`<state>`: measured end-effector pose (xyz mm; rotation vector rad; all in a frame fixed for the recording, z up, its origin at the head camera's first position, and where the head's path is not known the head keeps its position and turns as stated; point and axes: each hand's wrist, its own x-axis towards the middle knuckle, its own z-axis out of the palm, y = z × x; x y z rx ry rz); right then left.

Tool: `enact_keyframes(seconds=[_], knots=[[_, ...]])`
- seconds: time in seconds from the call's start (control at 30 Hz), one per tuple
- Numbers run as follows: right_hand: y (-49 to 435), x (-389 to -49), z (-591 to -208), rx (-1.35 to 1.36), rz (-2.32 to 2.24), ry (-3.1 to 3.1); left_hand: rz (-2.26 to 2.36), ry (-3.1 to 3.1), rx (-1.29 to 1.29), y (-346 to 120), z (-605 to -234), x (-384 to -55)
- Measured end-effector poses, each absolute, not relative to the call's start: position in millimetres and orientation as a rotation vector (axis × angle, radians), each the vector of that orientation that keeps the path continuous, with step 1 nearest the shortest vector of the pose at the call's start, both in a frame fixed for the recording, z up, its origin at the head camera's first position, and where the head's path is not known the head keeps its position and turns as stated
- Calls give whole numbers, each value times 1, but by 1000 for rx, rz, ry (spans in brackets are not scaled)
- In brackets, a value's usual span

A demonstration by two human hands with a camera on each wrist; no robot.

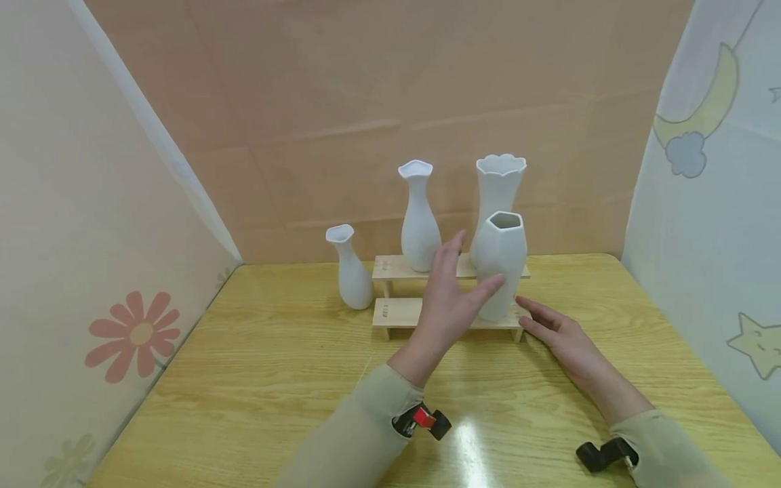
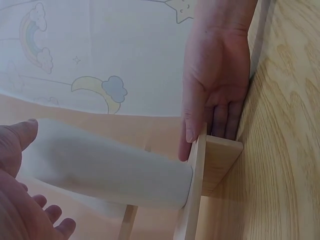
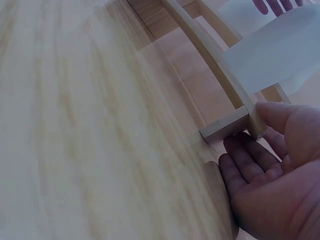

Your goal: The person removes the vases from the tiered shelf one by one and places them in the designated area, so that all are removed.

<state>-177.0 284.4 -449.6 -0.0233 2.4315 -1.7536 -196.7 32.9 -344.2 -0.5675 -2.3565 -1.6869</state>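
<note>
In the head view a white vase with a five-sided mouth (image 1: 503,252) stands at the right end of the lower wooden shelf (image 1: 398,312). My left hand (image 1: 448,298) is beside it, thumb and fingers spread around its left side; the thumb tip is at the upper part of the vase (image 2: 105,167) in the left wrist view, and the other fingers are apart from it. At the shelf's right end is my right hand (image 1: 567,344). In the right wrist view, its thumb lies by the board's end and its loosely bent fingers (image 3: 245,162) rest against the shelf leg (image 3: 225,126).
On the upper shelf (image 1: 388,266) behind stand a narrow-necked white vase (image 1: 421,227) and a tall scalloped-rim vase (image 1: 497,191). Another small white vase (image 1: 355,278) stands on the wooden table (image 1: 256,379) left of the shelves. Cloth walls (image 1: 427,81) enclose the back and sides.
</note>
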Motion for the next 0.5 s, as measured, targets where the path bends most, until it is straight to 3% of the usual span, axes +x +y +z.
enact_keyframes(seconds=[0.5], knots=[[284,-176,-452,-3,-1773,2420,-1715,-2328,-582,50,-345,-208]])
